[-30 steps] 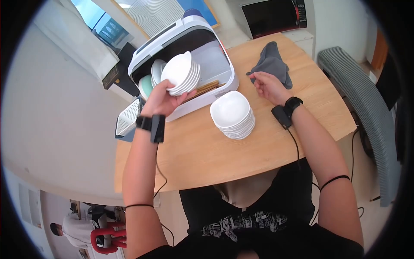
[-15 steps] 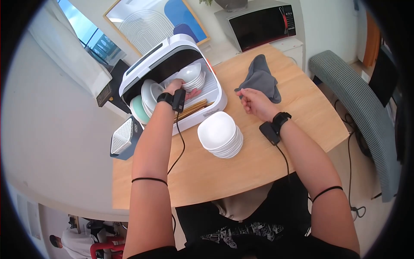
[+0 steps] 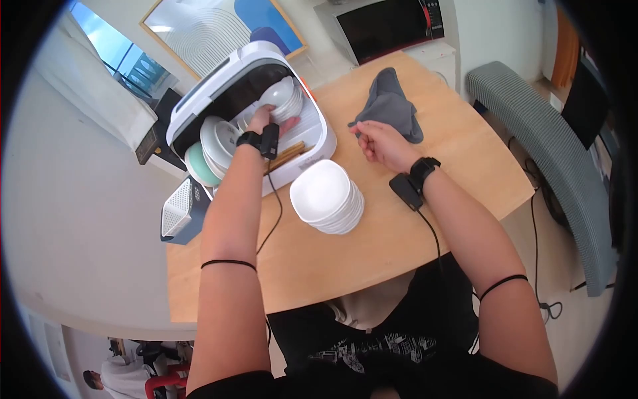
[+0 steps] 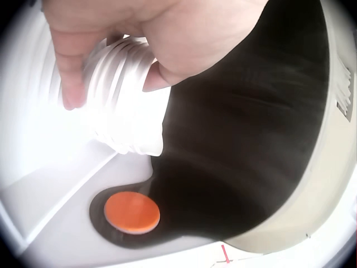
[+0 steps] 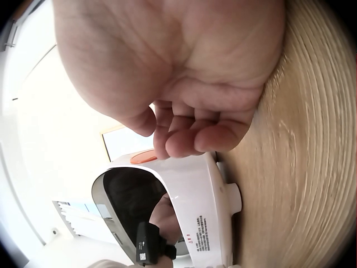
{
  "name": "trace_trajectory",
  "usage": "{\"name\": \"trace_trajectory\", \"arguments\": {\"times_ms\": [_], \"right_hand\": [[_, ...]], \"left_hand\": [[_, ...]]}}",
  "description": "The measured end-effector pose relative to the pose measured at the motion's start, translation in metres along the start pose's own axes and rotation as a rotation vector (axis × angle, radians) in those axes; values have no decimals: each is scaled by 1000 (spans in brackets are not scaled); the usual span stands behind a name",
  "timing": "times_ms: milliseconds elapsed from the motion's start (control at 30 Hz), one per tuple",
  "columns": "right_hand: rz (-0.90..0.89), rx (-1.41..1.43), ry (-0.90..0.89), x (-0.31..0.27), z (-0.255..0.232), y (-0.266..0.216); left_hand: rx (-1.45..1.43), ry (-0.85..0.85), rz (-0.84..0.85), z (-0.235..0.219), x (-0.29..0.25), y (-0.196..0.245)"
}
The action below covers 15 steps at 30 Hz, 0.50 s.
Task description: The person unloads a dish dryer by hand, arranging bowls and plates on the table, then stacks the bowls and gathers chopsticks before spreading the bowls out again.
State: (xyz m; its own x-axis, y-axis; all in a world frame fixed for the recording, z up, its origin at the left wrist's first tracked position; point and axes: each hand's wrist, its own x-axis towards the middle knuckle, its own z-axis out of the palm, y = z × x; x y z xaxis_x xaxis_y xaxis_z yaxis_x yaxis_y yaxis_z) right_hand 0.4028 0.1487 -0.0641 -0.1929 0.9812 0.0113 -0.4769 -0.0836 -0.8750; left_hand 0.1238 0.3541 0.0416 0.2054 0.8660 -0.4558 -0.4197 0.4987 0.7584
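Inside a white countertop dish cabinet with its front open, my left hand grips a stack of small white dishes. In the left wrist view, the thumb lies on one side of the stacked dishes and the fingers on the other. My right hand rests on the wooden table with loosely curled fingers and holds nothing. Beside it lies a crumpled grey cloth. A second stack of white squarish bowls stands on the table between my forearms, in front of the cabinet.
White plates and a mint-green plate stand on edge at the cabinet's left. Wooden chopsticks lie along its front. A blue box with a perforated white face is left of it. A microwave stands behind the table.
My left hand has carried the small dishes from over the cabinet's front deeper into it, toward the back right. My right hand has stayed by the cloth. The head view has shifted.
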Motion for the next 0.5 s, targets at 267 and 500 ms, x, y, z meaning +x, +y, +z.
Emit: {"name": "trace_trajectory", "arguments": {"times_ms": [267,500], "right_hand": [[-9,-45,19,-2,7,-1],[-17,-30,2,-1,3,-2]], "left_hand": [[939,-77,428,-8,-166,-27],[1708,-491,737,8,-269,-94]]}}
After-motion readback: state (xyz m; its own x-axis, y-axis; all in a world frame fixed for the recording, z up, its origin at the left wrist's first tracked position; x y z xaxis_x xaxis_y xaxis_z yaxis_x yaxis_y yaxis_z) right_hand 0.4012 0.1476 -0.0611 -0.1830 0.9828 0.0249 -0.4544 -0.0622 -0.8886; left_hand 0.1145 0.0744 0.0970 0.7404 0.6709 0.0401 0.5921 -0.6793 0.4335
